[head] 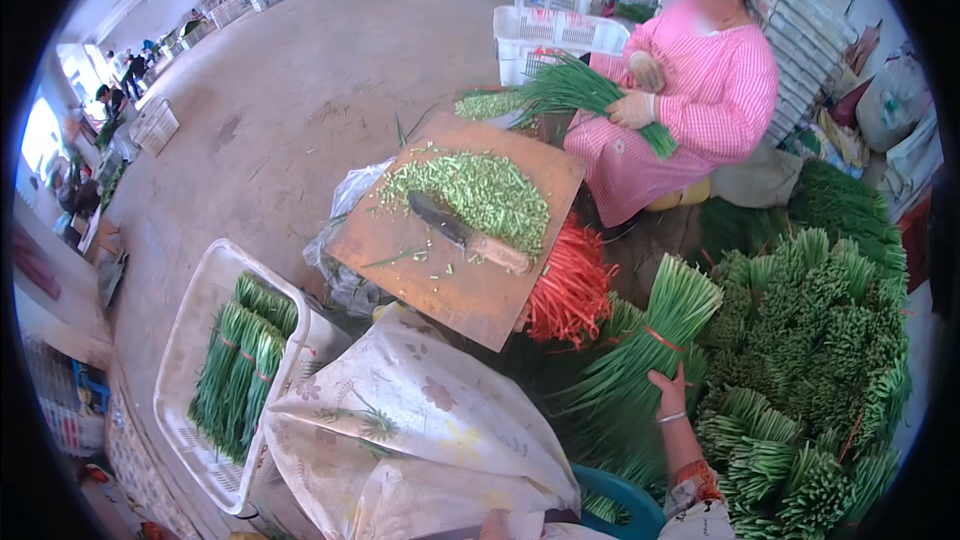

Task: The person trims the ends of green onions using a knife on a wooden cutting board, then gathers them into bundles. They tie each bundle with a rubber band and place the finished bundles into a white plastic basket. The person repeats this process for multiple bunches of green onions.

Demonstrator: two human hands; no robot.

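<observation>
My right hand [670, 392] grips a banded bundle of green garlic-chive stalks [664, 330], cut ends up, beside a large pile of similar bundles [795, 345]. A red band goes around the bundle above my fingers. My left hand [495, 525] shows only in part at the bottom edge, by the floral apron [450, 420] over my lap; its fingers cannot be made out. In front of me, a knife with a wooden handle [499, 251] lies on a square board [420, 285] with chopped stalk ends [480, 191]. Red ties [574, 285] hang in a bunch at the board's right edge.
A white plastic crate [184, 360] with banded bundles stands at the left. A co-worker in a pink checked smock [720, 82] sits across, holding loose greens [577, 90]. White crates [559, 30] stand behind the board. A teal plastic rim [622, 499] is near my right arm.
</observation>
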